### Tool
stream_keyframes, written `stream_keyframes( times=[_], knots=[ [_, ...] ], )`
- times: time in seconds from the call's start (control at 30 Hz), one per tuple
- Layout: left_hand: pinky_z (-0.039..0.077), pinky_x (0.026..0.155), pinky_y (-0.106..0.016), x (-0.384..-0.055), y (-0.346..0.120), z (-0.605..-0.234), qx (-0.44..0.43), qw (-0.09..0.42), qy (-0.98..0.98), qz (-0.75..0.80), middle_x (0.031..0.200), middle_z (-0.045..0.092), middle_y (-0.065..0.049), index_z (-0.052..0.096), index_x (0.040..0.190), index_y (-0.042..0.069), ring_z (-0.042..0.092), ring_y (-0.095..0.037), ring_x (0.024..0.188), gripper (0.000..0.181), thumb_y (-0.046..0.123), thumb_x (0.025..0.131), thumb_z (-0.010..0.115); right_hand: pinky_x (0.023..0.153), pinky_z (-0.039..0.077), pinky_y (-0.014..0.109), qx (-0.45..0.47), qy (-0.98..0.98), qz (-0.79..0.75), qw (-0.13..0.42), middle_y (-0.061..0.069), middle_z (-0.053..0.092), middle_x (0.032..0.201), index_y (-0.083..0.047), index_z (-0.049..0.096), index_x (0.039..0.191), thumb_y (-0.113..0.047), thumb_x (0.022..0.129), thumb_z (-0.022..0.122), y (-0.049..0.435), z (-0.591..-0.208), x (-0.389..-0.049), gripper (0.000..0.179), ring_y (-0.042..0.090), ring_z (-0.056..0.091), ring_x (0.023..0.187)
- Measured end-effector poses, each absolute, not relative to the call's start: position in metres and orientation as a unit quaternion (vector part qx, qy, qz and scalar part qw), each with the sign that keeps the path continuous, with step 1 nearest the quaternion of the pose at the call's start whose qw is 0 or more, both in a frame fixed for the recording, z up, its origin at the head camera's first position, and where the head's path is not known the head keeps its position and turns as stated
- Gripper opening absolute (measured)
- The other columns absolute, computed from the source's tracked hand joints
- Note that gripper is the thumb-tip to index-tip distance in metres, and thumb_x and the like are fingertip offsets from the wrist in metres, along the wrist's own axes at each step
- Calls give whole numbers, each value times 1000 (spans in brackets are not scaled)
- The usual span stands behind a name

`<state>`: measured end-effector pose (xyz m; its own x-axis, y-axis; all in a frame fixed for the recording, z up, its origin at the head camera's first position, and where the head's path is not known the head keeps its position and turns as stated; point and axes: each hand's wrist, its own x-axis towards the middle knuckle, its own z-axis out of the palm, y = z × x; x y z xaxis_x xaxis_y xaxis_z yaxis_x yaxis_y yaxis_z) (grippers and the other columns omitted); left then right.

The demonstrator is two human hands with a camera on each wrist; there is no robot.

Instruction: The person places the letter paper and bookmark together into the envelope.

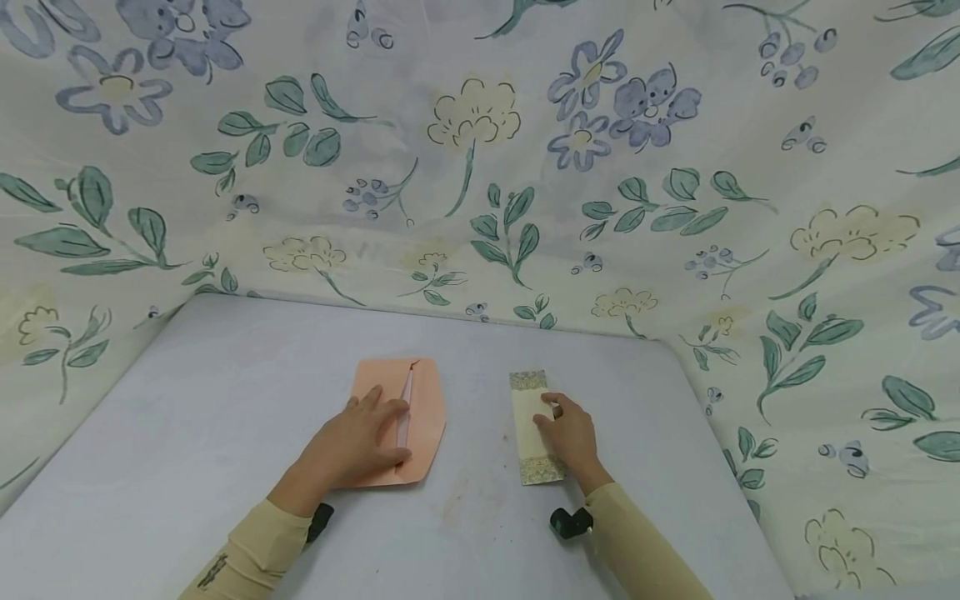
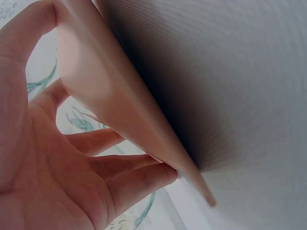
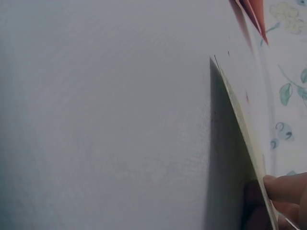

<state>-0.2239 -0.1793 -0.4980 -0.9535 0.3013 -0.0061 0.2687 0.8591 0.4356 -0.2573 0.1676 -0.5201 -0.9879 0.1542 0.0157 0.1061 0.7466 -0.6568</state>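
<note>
A peach paper envelope point(image 1: 425, 417) lies on the table, with a narrow lengthwise gap between its folds that shows white. My left hand point(image 1: 358, 437) rests on it, fingers spread, thumb and fingertips along that gap. In the left wrist view the fingertips point(image 2: 165, 175) touch the surface of the envelope point(image 2: 115, 105). To the right is a cream card point(image 1: 531, 429) with a speckled gold-green band at each end. My right hand point(image 1: 572, 433) holds its right side between thumb and fingers. The right wrist view shows the card point(image 3: 240, 117) nearly edge-on, with shadow beneath it.
The white table point(image 1: 225, 400) has faint brownish marks between the envelope and the card. A floral-printed cloth point(image 1: 420, 192) hangs behind it and along both sides. Black wrist devices point(image 1: 572, 523) show beside both sleeves.
</note>
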Motion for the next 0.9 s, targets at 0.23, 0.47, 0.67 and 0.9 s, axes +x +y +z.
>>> stream_keyframes(
  times=[0.23, 0.47, 0.67, 0.9],
  knots=[
    [41, 99, -72, -223, -179, -497, 148, 38, 963, 223, 156, 33, -33, 57, 142, 18, 35, -67, 132, 72, 53, 83, 79, 65, 45, 32, -73, -935, 346, 39, 8, 69, 99, -11, 70, 128, -18, 94, 73, 167, -520, -258, 35, 17, 55, 73],
    [41, 99, -71, -223, -179, -495, 151, 39, 962, 223, 156, 34, -33, 57, 142, 18, 35, -67, 133, 71, 51, 84, 79, 61, 44, 31, -56, -924, 375, 52, 12, 69, 99, -7, 69, 129, -13, 96, 66, 168, -520, -254, 33, 16, 54, 68],
    [41, 98, -71, -223, -179, -496, 157, 29, 963, 219, 155, 35, -34, 58, 142, 17, 36, -68, 131, 70, 49, 84, 80, 57, 41, 30, -42, -919, 387, 56, 13, 69, 100, -6, 67, 131, -12, 98, 64, 167, -521, -253, 34, 14, 52, 65],
    [42, 98, -71, -222, -180, -497, 155, 28, 963, 220, 154, 35, -34, 58, 141, 17, 36, -68, 131, 70, 49, 83, 80, 59, 41, 31, -49, -915, 396, 53, 15, 67, 105, -7, 66, 132, -12, 98, 63, 165, -521, -253, 34, 16, 50, 67]
  ],
)
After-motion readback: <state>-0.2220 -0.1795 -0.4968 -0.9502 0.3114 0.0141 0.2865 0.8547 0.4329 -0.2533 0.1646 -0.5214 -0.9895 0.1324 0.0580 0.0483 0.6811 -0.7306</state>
